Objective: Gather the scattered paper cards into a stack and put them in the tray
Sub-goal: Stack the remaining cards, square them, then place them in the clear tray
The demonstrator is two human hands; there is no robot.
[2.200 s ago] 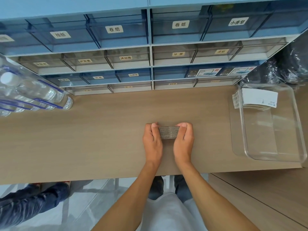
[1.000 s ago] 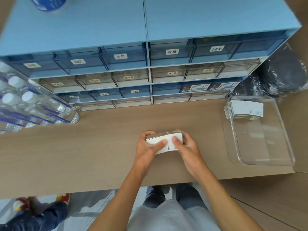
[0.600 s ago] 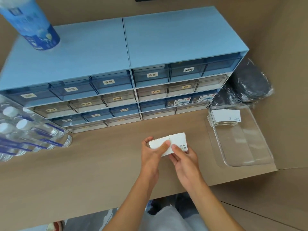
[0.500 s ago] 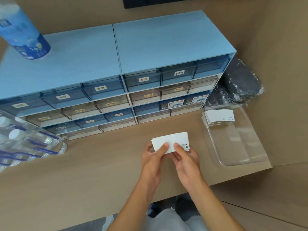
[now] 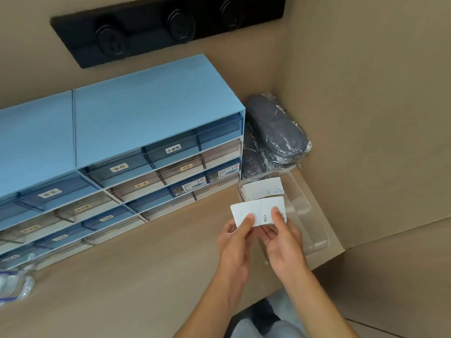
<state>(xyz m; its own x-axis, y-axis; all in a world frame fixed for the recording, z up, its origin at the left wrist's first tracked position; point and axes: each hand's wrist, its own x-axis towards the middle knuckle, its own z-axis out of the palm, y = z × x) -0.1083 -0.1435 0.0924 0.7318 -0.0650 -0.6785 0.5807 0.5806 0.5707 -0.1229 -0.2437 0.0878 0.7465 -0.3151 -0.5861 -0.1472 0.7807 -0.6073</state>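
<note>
A stack of white paper cards (image 5: 258, 212) is held flat above the wooden desk, just left of the clear plastic tray (image 5: 314, 230). My left hand (image 5: 234, 242) pinches its left end with the thumb on top. My right hand (image 5: 284, 242) grips its right end, thumb on top as well. Another stack of white cards (image 5: 263, 189) lies at the far end of the tray, partly behind the held stack.
A blue drawer cabinet (image 5: 117, 147) with labelled drawers stands along the back of the desk (image 5: 122, 276). Dark wrapped bundles (image 5: 275, 132) sit in the corner behind the tray. A black socket panel (image 5: 170, 28) is on the wall. Wrapped water bottles (image 5: 14, 286) lie at far left.
The stack was lifted off the desk, turned face up and carried right, up to the tray's left edge. The view has swung up and to the right.
</note>
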